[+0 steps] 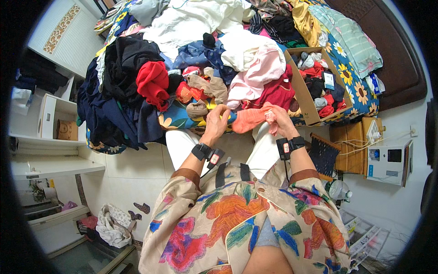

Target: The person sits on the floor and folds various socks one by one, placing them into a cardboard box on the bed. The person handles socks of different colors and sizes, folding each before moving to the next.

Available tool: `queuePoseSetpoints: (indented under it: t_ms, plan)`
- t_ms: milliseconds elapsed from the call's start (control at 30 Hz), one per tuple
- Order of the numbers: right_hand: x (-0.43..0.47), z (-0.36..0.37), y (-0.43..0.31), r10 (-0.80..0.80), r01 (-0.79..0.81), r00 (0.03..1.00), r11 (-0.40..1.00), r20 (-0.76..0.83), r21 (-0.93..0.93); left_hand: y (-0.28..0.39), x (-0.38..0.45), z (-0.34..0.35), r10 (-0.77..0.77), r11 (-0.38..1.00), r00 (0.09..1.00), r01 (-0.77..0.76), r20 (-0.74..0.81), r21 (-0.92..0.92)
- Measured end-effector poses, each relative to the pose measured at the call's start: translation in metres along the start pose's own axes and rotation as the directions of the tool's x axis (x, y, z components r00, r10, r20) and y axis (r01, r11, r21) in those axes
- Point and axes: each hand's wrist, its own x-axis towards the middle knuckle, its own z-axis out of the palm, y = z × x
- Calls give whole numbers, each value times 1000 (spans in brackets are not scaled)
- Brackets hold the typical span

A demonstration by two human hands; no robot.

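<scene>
A coral-pink sock (251, 118) stretches sideways over my lap at the bed's edge. My right hand (282, 121) grips its bunched cuff end. Just left of the sock's other end is my left hand (217, 121), fingers bent, with nothing visible in it. Beside my left fingers lies a balled beige sock (196, 109) on the flowered bedspread (174, 118). Behind it are tan stockings (212, 85) and a red-and-orange sock bundle (184, 92). A red cloth (153, 82) rests against black garments (126, 65) on the left.
To the right, a cardboard box (303, 94) holds several socks and a tagged item. White (191, 17) and pink clothes (256, 73) are heaped across the bed. A wooden cabinet (349, 145) and white appliance (386, 164) stand right; shelving (58, 167) is left. Dark socks (141, 207) lie on the floor.
</scene>
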Motion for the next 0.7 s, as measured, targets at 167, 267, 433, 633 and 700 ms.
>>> queuePoseSetpoints:
  t_ms: [167,267,433,633,700]
  plan:
    - [14,-7,-9,-74,48,967,993,-244,-110,11,20,21,607,565,772,-585,188,582]
    - [18,-12,-13,-51,23,966,993,-255,-112,13,53,32,486,493,806,-573,339,655]
    - [47,-16,-24,-107,100,962,994,-251,-41,0,118,27,400,564,835,-549,378,617]
    - [115,-3,-48,-319,311,936,948,-150,-72,-17,188,22,382,695,865,-501,326,516]
    - [131,5,-57,-473,464,875,880,-100,-103,-17,219,15,453,744,868,-495,205,449]
